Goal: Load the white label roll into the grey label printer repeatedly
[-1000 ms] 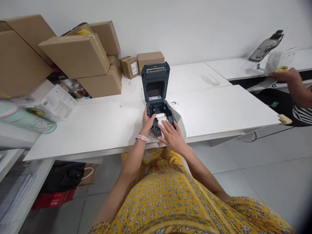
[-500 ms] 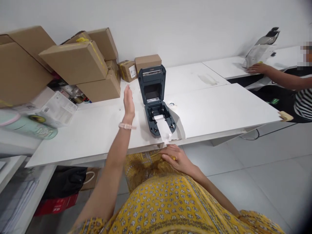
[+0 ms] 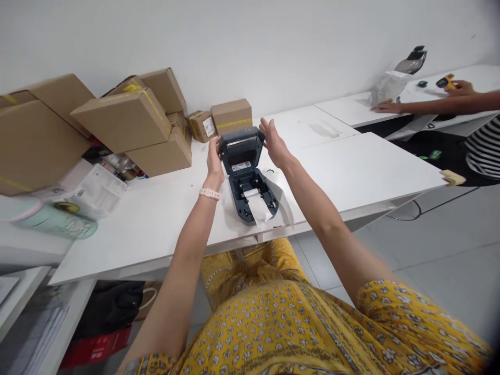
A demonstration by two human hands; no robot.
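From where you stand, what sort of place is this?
Probably a packing workroom: stacked brown cardboard boxes, a dark grey label printer with its lid raised, and a long white worktable.

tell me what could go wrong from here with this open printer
The lid is partway open with the left hand and right hand at its sides; a finger could get pinched if it drops.

The paper strip runs loosely over the front of the printer, its end crumpled, so it might catch or feed crooked.

The other strip, beside the printer, could get snagged by the right forearm.
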